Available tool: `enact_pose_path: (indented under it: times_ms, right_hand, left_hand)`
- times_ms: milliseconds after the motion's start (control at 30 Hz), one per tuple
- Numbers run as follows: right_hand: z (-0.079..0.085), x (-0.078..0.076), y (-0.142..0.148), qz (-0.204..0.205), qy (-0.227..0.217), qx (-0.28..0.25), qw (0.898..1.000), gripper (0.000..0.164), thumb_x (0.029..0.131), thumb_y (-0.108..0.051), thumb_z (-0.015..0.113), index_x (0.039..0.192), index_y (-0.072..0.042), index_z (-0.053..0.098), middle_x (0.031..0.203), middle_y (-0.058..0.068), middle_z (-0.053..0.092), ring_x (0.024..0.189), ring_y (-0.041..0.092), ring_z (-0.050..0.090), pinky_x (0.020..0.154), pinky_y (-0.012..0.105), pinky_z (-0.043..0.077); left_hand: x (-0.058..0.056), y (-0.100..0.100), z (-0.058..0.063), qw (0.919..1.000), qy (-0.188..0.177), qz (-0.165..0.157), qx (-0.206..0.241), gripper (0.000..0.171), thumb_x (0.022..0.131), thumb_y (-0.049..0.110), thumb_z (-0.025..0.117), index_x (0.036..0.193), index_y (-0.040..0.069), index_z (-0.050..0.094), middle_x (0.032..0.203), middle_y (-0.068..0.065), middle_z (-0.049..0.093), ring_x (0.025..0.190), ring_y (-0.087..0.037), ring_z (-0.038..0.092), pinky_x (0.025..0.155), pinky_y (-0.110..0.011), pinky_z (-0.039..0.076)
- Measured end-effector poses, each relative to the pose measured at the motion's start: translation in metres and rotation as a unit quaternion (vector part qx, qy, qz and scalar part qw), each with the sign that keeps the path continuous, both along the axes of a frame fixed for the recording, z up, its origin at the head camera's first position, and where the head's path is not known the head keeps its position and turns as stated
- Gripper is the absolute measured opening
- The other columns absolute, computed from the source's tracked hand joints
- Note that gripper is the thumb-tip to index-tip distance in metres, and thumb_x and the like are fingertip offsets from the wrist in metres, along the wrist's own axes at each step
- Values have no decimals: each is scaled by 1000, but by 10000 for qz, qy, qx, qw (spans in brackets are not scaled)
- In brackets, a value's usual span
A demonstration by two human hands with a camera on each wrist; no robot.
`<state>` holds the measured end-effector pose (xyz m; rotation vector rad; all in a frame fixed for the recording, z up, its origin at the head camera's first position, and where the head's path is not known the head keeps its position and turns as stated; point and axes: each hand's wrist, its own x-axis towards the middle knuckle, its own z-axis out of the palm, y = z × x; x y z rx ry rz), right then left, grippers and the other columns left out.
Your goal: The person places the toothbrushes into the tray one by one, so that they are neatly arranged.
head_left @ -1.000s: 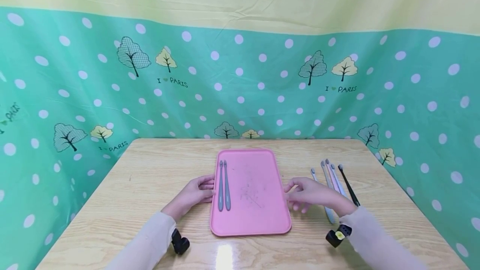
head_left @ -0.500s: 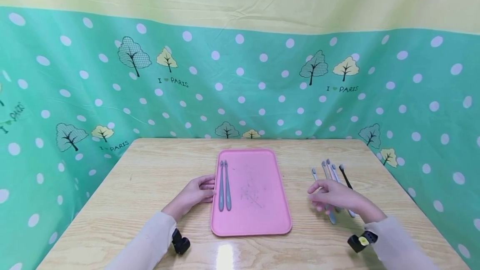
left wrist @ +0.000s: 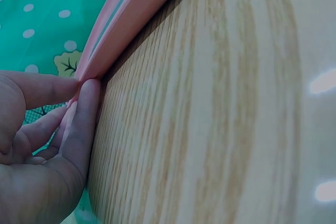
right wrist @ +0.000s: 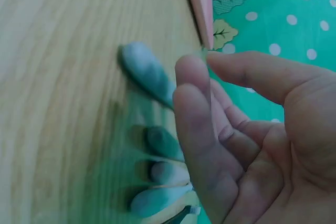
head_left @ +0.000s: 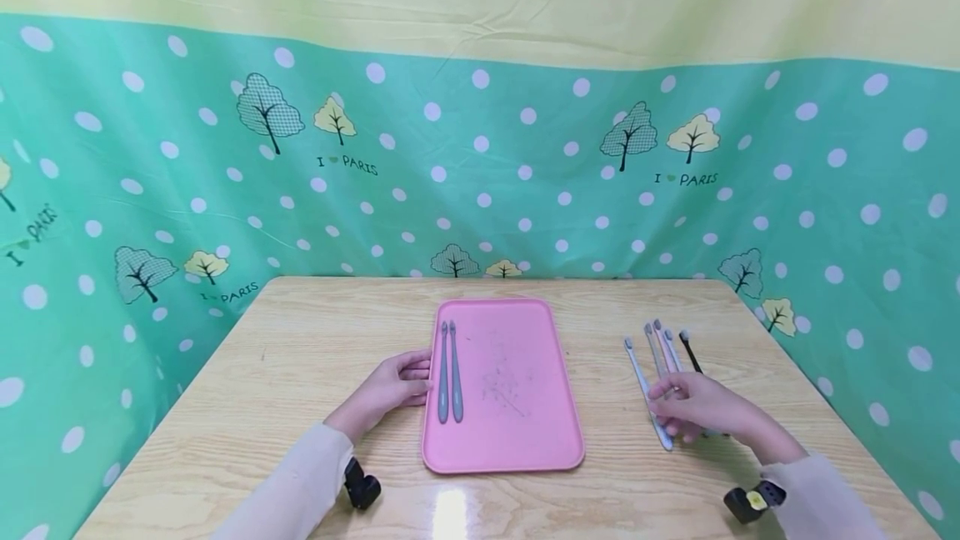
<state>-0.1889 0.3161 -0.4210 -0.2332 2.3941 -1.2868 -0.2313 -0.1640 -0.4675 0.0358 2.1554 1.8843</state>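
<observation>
Two grey toothbrushes lie side by side, one (head_left: 443,386) left of the other (head_left: 456,386), along the left side of a pink tray (head_left: 517,440). At that side, my left hand (head_left: 392,382) holds the tray's edge, and the left wrist view has thumb and index finger at the rim (left wrist: 113,35). My right hand (head_left: 701,407) hovers over a fan of toothbrushes, its fingers loosely bent and holding nothing. Nearest it is a light blue toothbrush (head_left: 639,373); its handle end (right wrist: 144,66) shows in the right wrist view. My hand partly hides the others, including a black toothbrush (head_left: 691,352).
The wooden table (head_left: 322,323) carries the tray in its middle and the loose toothbrushes on the right. A green dotted curtain (head_left: 525,157) hangs behind the table and along both sides. Bare wood lies between tray and toothbrushes.
My right hand has moved away from the tray's right edge, rightward to above the loose toothbrushes. The left hand, the tray and the two grey toothbrushes have stayed put.
</observation>
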Motion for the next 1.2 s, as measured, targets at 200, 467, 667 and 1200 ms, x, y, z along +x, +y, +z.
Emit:
enact_pose_path:
  times_ms: [200, 467, 667, 1200]
  right_hand:
    - [-4, 2, 1, -396, -3, 431, 9983, 33, 93, -14, 71, 116, 7, 58, 75, 10, 63, 64, 21, 62, 51, 33, 59]
    - [-9, 4, -3, -636, 81, 669, 9957, 33, 89, -14, 75, 112, 4, 58, 74, 11, 61, 63, 22, 62, 52, 33, 59]
    - [-9, 6, -8, -846, 212, 845, 9926, 34, 87, -14, 76, 110, 3, 58, 72, 11, 62, 61, 22, 62, 51, 34, 61]
    - [-12, 7, -23, -736, 407, 896, 9924, 40, 87, -15, 76, 113, 8, 56, 64, 9, 62, 53, 19, 62, 48, 33, 60]
  left_hand:
    - [-1, -1, -1, 9999, 9, -64, 105, 58, 93, -6, 62, 147, -4, 42, 131, -21, 56, 110, -25, 62, 88, -37, 61]
    - [-1, -1, -2, 9998, 32, -97, 141, 59, 93, -6, 63, 147, -5, 42, 131, -22, 56, 110, -26, 62, 89, -37, 61]
    - [-3, -1, -3, 9998, 16, -75, 178, 59, 93, -6, 63, 147, -5, 42, 131, -21, 56, 109, -25, 62, 88, -36, 61]
    - [-2, 0, -3, 9999, -1, -34, 125, 58, 93, -5, 64, 147, -3, 44, 131, -20, 55, 110, -25, 62, 89, -35, 61]
